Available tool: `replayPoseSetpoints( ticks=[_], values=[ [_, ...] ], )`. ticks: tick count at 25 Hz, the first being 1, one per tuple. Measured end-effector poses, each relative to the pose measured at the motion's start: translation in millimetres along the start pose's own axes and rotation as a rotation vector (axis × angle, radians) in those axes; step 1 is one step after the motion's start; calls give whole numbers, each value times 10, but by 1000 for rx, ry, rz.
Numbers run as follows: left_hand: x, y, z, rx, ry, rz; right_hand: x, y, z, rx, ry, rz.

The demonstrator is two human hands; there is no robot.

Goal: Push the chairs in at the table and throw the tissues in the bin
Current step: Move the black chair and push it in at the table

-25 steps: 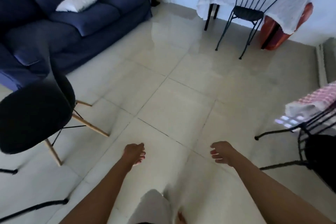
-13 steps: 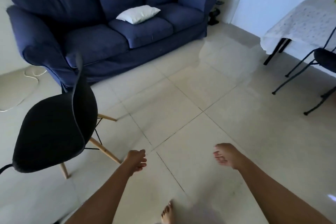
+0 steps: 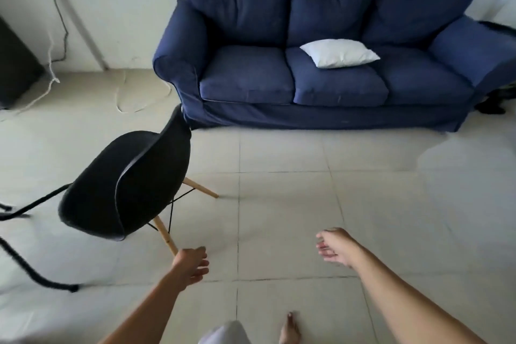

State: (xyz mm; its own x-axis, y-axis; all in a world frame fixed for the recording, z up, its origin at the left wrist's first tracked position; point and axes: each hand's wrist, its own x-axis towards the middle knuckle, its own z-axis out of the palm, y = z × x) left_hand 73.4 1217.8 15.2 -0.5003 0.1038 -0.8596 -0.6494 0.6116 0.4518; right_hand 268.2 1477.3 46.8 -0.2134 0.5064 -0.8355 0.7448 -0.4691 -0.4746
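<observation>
Facing sofa [image 3: 321,64] squarely now; black chair [image 3: 125,187] nearer; hands loosely open, empty.

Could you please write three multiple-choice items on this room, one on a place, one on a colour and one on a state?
1. Where does the white pillow lie?
A. on the floor
B. on the sofa's middle seat cushion
C. on the black chair

2. What colour is the sofa?
A. grey
B. red
C. dark blue

3. What is the left hand holding?
A. nothing
B. a tissue
C. a chair leg

Answers:
1 B: the pillow rests on the middle cushion.
2 C: its whole cover is dark blue.
3 A: the hand's fingers are loosely open and empty, close to the black chair's wooden leg without gripping it.
</observation>
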Motion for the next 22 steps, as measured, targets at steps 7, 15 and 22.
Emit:
replayPoseSetpoints(
  ticks=[7,15,22],
  values=[
    [44,377,28,-307,132,-39,584,-1385,400,-298,-191,-158],
    [216,791,-390,-613,283,-87,685,-2614,1435,-530,-337,-312],
    [-30,1068,-728,-1218,383,-44,659,-3511,2352,-475,-427,-375]
  ],
)
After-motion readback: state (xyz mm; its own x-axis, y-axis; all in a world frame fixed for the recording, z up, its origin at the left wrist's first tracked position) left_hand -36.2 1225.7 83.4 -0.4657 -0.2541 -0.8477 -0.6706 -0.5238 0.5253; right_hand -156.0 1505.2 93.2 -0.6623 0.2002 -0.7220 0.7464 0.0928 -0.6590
